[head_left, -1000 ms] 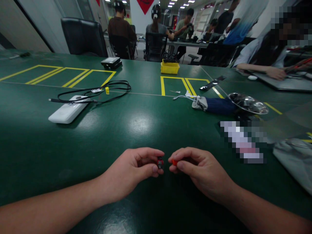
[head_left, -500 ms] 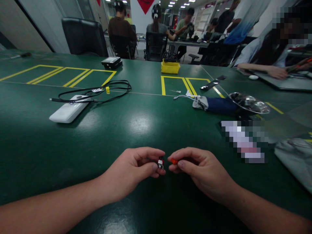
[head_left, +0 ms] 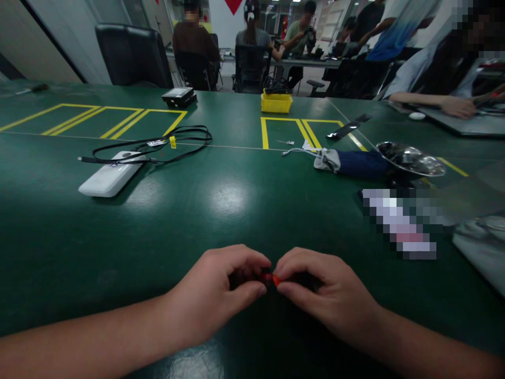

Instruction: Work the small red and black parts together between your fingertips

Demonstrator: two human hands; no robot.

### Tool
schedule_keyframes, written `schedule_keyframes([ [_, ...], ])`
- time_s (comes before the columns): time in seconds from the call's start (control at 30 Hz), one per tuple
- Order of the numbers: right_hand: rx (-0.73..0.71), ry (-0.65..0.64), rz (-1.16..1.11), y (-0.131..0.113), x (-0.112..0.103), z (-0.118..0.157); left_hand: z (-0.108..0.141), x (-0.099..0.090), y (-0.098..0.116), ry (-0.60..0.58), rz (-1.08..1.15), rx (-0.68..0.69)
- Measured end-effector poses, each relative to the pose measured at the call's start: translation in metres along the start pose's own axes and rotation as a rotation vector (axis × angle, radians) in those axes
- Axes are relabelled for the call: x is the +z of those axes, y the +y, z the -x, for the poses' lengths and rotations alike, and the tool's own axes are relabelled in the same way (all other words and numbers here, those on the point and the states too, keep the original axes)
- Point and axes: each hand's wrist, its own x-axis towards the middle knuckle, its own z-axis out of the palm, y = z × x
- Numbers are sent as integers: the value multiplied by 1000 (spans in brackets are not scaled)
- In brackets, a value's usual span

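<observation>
Near the front of the green table, my left hand pinches a small dark red piece between thumb and fingers. My right hand grips a small orange piece at its fingertips. The two pieces meet, or nearly meet, between my hands; fingers hide most of both, so whether they are joined cannot be seen.
At the left lie a white power bank and a looped black cable. A yellow bin stands farther back. At the right are a blue pouch, a metal bowl and a person's hand.
My hands have come closer together, bringing the red piece and the orange piece up against or very near each other. The silvery part seen before in my left hand is now hidden. The view has shifted slightly.
</observation>
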Motion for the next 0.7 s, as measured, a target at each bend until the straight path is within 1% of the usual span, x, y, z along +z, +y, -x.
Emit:
schedule_keyframes([
  [0.13,-86,-20,204,-1,2,1,1,-3,0,1,-359,158],
  [0.23,-124,-17,330,2,3,0,0,-5,0,25,-511,207],
  [0.37,-141,9,439,7,6,1,-1,-4,-2,46,-571,206],
  [0.53,-93,37,439,4,7,2,0,-3,-4,70,-612,189],
  [0.7,-113,-22,499,3,7,2,-1,-4,-5,39,-657,205],
])
